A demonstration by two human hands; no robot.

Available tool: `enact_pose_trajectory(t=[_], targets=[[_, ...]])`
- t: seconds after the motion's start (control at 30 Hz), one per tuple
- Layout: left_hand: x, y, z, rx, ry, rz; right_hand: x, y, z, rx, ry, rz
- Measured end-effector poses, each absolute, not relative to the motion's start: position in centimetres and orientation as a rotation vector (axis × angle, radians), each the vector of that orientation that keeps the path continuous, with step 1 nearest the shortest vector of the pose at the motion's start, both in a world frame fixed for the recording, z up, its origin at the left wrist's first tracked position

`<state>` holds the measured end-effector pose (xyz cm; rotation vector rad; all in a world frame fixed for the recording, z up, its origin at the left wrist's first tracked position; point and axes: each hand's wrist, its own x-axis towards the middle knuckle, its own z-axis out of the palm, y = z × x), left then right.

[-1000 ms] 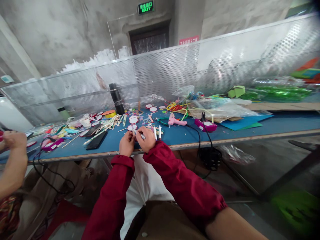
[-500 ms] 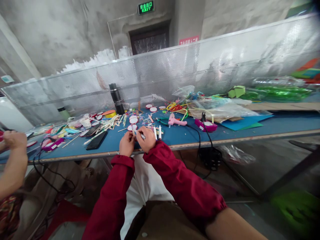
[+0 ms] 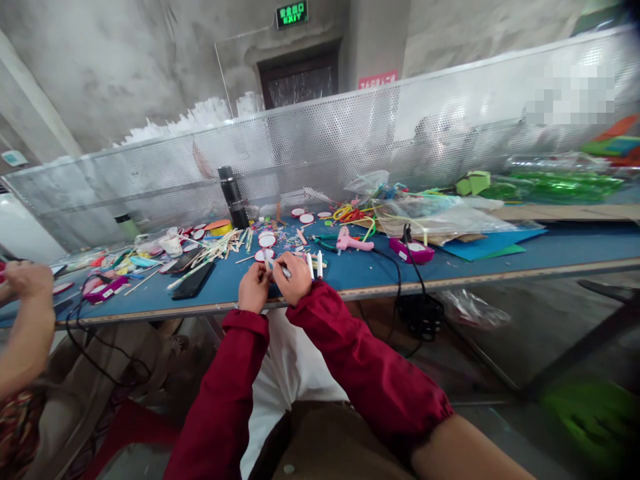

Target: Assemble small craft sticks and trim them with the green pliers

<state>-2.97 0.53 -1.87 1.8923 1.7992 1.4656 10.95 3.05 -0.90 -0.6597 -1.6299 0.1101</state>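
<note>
My left hand (image 3: 253,287) and my right hand (image 3: 295,279) are close together at the near edge of the blue table (image 3: 500,257), both in red sleeves. The fingers of both are pinched around a small white stick-like piece (image 3: 278,268) held between them. Two white sticks (image 3: 315,265) lie on the table just right of my right hand. A round white and red disc (image 3: 263,255) lies just beyond my hands.
A pink glue gun (image 3: 353,242) with a black cord lies right of centre, with a purple tape holder (image 3: 413,250) beyond it. A black flask (image 3: 233,197), a dark phone (image 3: 193,279), plastic bags (image 3: 440,217) and craft scraps cover the table. Another person's arm (image 3: 25,320) works at far left. A perforated metal screen (image 3: 350,140) backs the table.
</note>
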Motion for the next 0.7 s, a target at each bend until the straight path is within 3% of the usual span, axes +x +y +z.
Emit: enact_pose_trajectory(t=[0.7], targets=[[-3.05,0.66,-2.17,1.908,1.753,1.503,10.98,2.99,-0.94,-0.676,-1.642,0.101]])
